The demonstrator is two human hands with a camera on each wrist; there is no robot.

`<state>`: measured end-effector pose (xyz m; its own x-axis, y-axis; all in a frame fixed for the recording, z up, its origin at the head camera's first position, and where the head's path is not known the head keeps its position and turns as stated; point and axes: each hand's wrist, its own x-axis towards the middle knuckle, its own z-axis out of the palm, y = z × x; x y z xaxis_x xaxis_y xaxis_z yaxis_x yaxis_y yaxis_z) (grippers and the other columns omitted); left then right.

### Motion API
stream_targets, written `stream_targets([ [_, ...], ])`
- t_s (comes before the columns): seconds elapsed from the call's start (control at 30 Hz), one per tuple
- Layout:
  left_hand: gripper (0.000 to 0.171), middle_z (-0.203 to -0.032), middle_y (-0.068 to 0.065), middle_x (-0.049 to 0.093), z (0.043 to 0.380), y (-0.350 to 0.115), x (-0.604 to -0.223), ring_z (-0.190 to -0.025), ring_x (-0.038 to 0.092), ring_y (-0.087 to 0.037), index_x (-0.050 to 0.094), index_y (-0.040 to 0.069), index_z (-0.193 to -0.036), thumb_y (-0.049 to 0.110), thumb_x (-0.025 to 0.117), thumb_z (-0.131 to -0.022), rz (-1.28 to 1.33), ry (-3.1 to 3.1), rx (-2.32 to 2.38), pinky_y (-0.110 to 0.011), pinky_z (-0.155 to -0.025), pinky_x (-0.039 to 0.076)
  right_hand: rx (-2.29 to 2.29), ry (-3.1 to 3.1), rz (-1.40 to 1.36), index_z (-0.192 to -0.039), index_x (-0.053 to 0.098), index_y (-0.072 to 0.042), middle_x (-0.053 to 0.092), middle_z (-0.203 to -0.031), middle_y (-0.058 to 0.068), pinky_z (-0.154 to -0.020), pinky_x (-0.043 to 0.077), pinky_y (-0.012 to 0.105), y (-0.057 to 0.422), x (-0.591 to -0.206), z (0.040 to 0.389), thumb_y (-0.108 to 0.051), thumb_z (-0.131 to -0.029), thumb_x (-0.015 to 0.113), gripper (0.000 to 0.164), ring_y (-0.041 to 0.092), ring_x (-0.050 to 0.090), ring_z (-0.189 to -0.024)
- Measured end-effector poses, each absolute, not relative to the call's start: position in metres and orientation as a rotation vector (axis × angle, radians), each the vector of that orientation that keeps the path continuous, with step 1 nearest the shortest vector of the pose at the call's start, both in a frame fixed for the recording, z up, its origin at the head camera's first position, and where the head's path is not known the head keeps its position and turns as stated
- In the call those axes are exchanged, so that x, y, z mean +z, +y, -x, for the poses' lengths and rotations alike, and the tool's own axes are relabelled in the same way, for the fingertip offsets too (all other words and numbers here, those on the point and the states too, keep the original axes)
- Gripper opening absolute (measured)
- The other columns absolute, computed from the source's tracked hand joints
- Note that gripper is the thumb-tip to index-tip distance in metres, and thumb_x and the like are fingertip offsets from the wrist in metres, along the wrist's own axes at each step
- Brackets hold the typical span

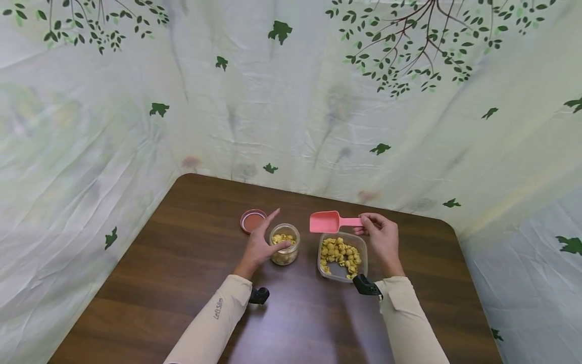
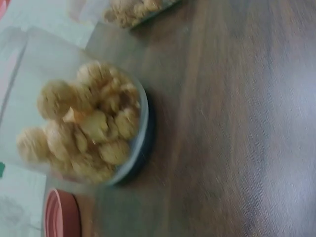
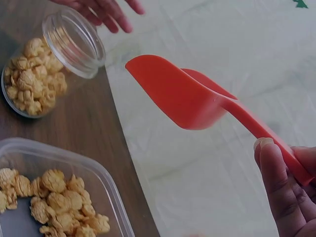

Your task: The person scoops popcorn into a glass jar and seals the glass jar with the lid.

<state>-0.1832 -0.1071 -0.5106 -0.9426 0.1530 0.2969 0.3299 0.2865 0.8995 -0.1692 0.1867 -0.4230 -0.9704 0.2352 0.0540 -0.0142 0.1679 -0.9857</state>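
Note:
A pink-red scoop [image 1: 325, 222] is held by its handle in my right hand [image 1: 383, 237], above the far edge of a clear plastic container [image 1: 320, 260]. No popcorn shows in the scoop's bowl. Yellow popcorn [image 3: 64, 202] lies in that container, with a bare patch of its bottom visible. To its left stands a glass jar [image 1: 284, 259] without a lid, partly filled with popcorn [image 2: 94, 123]. My left hand [image 1: 260, 250] is spread beside the jar, its thumb reaching across the near side; the right wrist view shows fingers [image 3: 111, 15] extended, apart from the glass.
A reddish round lid [image 1: 252, 221] lies on the brown wooden table [image 1: 150, 283], left of the jar and behind my left hand. Behind the table hangs a pale curtain [image 1: 291, 121] with printed leaves and branches.

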Motion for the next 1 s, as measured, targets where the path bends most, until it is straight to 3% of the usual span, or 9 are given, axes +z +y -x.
stream_targets([
  [0.33, 0.090, -0.149, -0.006, 0.042, 0.184, -0.087, -0.500, -0.137, 0.036, -0.027, 0.041, 0.016, -0.147, 0.020, 0.087, -0.071, 0.588, -2.300, -1.755, -0.051, -0.111, 0.029, 1.953, -2.164, 0.300, -0.113, 0.060, 0.016, 0.067, -0.076, 0.001, -0.070, 0.057, 0.033, 0.209, -0.422, 0.167, -0.006, -0.095, 0.058, 0.028, 0.009, 0.068, -0.061],
  [0.53, 0.096, -0.152, -0.005, 0.039, 0.181, -0.072, -0.495, -0.139, 0.034, -0.025, 0.038, 0.017, -0.149, 0.064, 0.071, -0.072, 0.643, -2.319, -1.701, -0.050, -0.111, 0.029, 1.953, -2.128, 0.325, -0.113, 0.059, 0.017, 0.066, -0.075, -0.002, -0.066, 0.057, 0.026, 0.220, -0.424, 0.165, -0.005, -0.095, 0.059, 0.028, 0.009, 0.068, -0.060],
  [0.6, 0.100, -0.151, -0.006, 0.039, 0.181, -0.067, -0.494, -0.139, 0.035, -0.026, 0.038, 0.014, -0.149, 0.071, 0.065, -0.071, 0.662, -2.318, -1.684, -0.050, -0.111, 0.029, 1.943, -2.121, 0.329, -0.112, 0.059, 0.017, 0.066, -0.075, -0.002, -0.065, 0.057, 0.025, 0.224, -0.424, 0.164, -0.004, -0.095, 0.058, 0.027, 0.008, 0.068, -0.060],
  [0.7, 0.098, -0.151, -0.008, 0.039, 0.179, -0.060, -0.492, -0.139, 0.035, -0.027, 0.038, 0.010, -0.148, 0.065, 0.069, -0.073, 0.695, -2.300, -1.695, -0.050, -0.111, 0.029, 1.923, -2.119, 0.333, -0.112, 0.059, 0.017, 0.066, -0.075, -0.003, -0.065, 0.057, 0.024, 0.228, -0.425, 0.163, -0.004, -0.095, 0.058, 0.027, 0.008, 0.068, -0.060],
  [0.87, 0.091, -0.150, -0.013, 0.039, 0.176, -0.049, -0.492, -0.138, 0.036, -0.031, 0.038, 0.005, -0.147, 0.036, 0.083, -0.075, 0.758, -2.246, -1.723, -0.050, -0.111, 0.029, 1.906, -2.089, 0.345, -0.110, 0.060, 0.017, 0.066, -0.074, -0.003, -0.064, 0.057, 0.024, 0.236, -0.429, 0.163, -0.004, -0.094, 0.058, 0.026, 0.008, 0.067, -0.060],
  [1.0, 0.091, -0.150, -0.015, 0.039, 0.172, -0.040, -0.497, -0.138, 0.036, -0.031, 0.037, 0.006, -0.148, 0.042, 0.080, -0.076, 0.810, -2.231, -1.736, -0.049, -0.111, 0.029, 1.902, -2.046, 0.355, -0.108, 0.060, 0.017, 0.066, -0.074, -0.001, -0.063, 0.057, 0.023, 0.242, -0.432, 0.162, -0.003, -0.094, 0.059, 0.025, 0.009, 0.067, -0.059],
])
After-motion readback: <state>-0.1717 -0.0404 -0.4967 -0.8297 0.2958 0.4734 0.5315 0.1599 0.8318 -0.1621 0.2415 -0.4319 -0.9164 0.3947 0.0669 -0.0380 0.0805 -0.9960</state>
